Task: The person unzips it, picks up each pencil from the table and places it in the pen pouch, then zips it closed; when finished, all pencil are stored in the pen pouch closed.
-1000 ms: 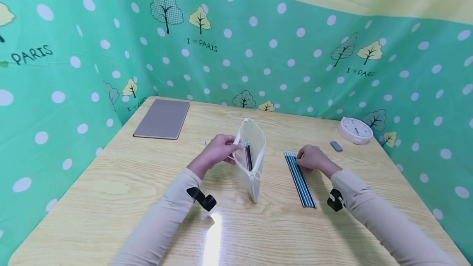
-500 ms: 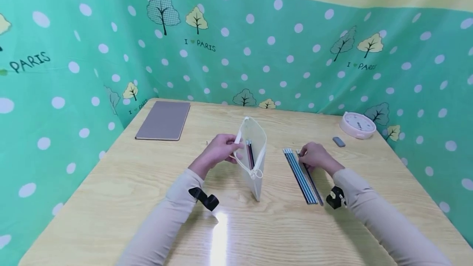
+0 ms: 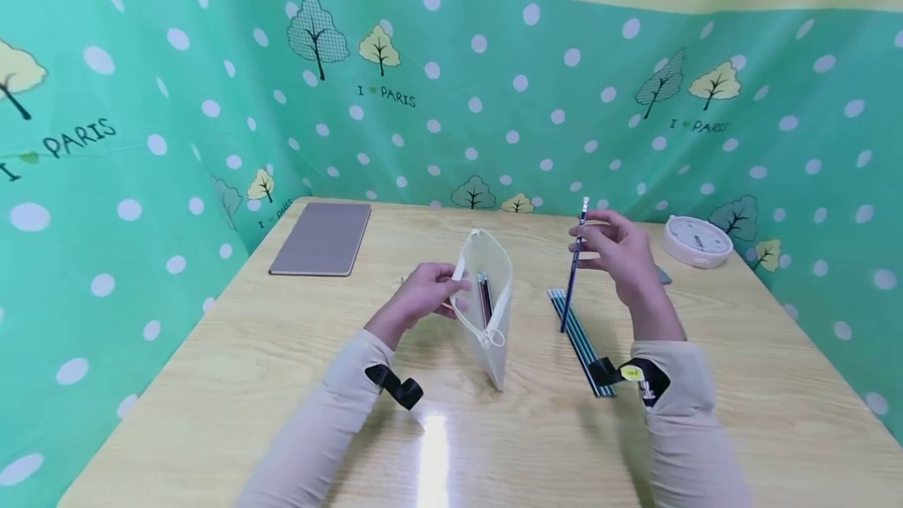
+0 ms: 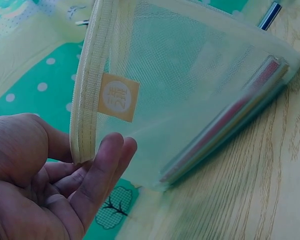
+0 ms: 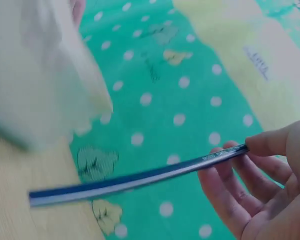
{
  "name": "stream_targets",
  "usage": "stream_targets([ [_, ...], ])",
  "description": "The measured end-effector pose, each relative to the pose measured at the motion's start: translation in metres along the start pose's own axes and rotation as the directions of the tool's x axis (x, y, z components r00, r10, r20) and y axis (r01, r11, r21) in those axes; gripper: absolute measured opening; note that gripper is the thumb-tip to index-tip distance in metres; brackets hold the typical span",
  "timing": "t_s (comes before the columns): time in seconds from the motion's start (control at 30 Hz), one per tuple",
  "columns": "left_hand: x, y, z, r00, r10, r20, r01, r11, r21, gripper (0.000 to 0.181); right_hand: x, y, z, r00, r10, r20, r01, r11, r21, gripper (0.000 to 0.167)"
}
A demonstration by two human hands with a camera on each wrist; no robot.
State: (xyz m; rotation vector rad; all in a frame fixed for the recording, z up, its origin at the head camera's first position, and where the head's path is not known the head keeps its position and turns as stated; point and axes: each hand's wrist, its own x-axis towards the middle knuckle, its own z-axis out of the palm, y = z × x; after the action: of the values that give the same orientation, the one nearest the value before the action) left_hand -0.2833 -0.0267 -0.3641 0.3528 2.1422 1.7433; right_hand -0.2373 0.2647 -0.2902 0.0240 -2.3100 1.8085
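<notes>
Fingers of the right hand (image 3: pixel 628 257) pinch a dark blue pencil (image 3: pixel 570 281) near its upper end; those of the left hand (image 3: pixel 423 292) grip a pale zip pouch (image 3: pixel 496 355) by the rim of its mouth. Behind everything hangs a dotted green cloth (image 3: pixel 423 61), meeting the far edge of the wooden table (image 3: pixel 176 382). Wood shows in a wide stretch from the left forearm to the table's left edge, and in a strip between the pouch and a row of pencils (image 3: pixel 580 343) on its right. By the far left edge lies a grey notebook (image 3: pixel 321 239). The pouch stands with its mouth spread upward, a few pencils (image 3: pixel 485 300) inside it, their pale ends up. Near the far right corner is a round white clock (image 3: pixel 697 241). The held pencil is nearly upright, its pale end up and leaning slightly right, its lower end pointing down before the row; touching or apart, I cannot tell. The row runs from far left to near right, pale ends away. Smallest, an eraser (image 3: pixel 663 274) shows partly behind the right hand.
</notes>
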Motion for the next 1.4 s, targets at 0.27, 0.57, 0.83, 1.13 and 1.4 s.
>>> stream_targets([
  [0.27, 0.005, 0.000, 0.012, 0.999, 0.014, 0.042, -0.014, 1.000, -0.013, 0.028, -0.008, 0.003, -0.001, 0.990, -0.015, -0.140, 0.060, 0.943, 0.328, 0.008],
  [0.57, 0.008, 0.009, 0.004, 1.000, 0.003, 0.029, -0.004, 1.000, 0.014, 0.031, -0.003, -0.004, 0.007, 0.980, 0.010, -0.197, 0.106, 0.814, 0.571, 0.014],
  [0.83, 0.009, 0.011, 0.004, 1.000, 0.002, 0.022, -0.002, 1.000, 0.022, 0.033, -0.007, -0.008, 0.014, 0.990, 0.002, -0.143, 0.079, 0.829, 0.553, 0.013],
  [1.13, 0.008, 0.004, 0.005, 1.000, -0.016, 0.011, 0.016, 1.000, 0.013, 0.035, -0.009, -0.006, 0.045, 0.986, -0.019, -0.163, 0.100, 0.856, 0.507, 0.014],
  [1.4, 0.003, -0.002, -0.003, 1.000, -0.006, 0.011, 0.006, 1.000, 0.020, 0.036, -0.013, 0.003, 0.087, 0.974, -0.140, -0.179, 0.203, 0.891, 0.407, 0.021],
])
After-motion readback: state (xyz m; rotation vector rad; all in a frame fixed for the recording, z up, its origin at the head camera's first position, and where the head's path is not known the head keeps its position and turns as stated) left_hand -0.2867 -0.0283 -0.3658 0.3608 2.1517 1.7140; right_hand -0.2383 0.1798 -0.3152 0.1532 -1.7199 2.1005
